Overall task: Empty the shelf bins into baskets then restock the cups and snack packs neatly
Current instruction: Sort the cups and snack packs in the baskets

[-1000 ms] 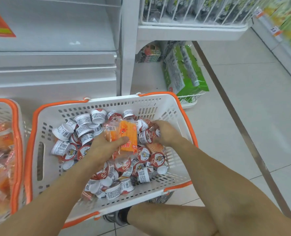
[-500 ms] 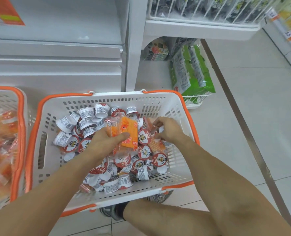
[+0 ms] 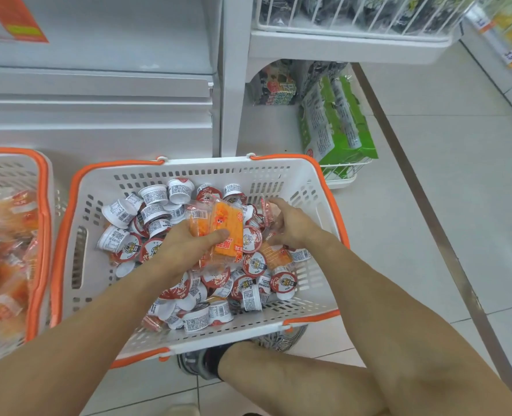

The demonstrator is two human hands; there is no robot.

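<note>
Shop aisle, pale tiled floor, white shelving unit behind. Looking down into white basket with orange rim sitting on the floor, piled with small cups lying every way, red-and-white lids or barcoded bases showing. Gripping a stack of orange snack packs with left hand, thumb curled over the front, stack held just above the cups near basket centre. Reaching in with right hand at the right side of the pile, fingers curled and pinching a clear-wrapped snack pack against the far wall; another orange pack lying among the cups just below that hand. Showing a second basket at left, touching or nearly touching the first, full of orange packs, blurred. Showing green packets in a wire bin on the floor shelf at right, wire rack of dark packets above. Showing a shoe under the basket's near edge.
</note>
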